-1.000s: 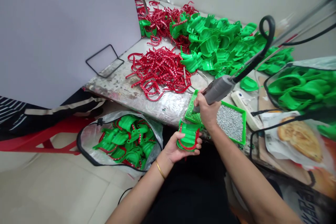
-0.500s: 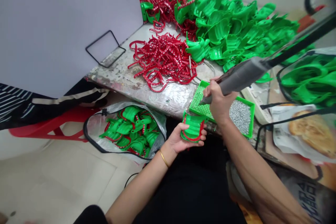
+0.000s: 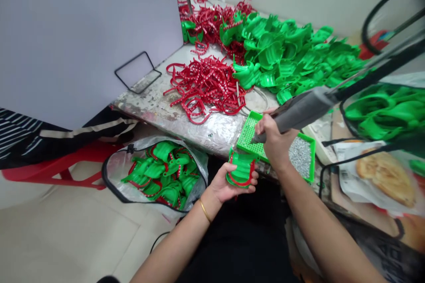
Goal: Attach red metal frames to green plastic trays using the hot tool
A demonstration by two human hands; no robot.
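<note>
Green plastic tray [image 3: 241,169] with a red rim sits in my left hand [image 3: 226,183], open side up, my fingers curled round its edge and my thumb on top, so it's gripped but not hard. Held low over my lap, just off the table edge, probably to keep it steady and close to the work. My right hand [image 3: 274,143] is closed tight round a grey pen tool [image 3: 299,115], held like a pencil, its black cord [image 3: 375,64] running up and away to the right. The tool's tip points down at a holed green board [image 3: 249,135]; can't tell if it touches. That board sits right beside a green box of silver beads [image 3: 300,155], both at the table edge, likely so they're in easy reach of my right hand. Foil-covered table [image 3: 206,135] holds a heap of red strips [image 3: 206,90] and a heap of green trays [image 3: 285,53]. Silver bag [image 3: 156,172] of red-rimmed green trays sits on the floor to my left, and a gold bangle [image 3: 205,210] is on my left wrist.
</note>
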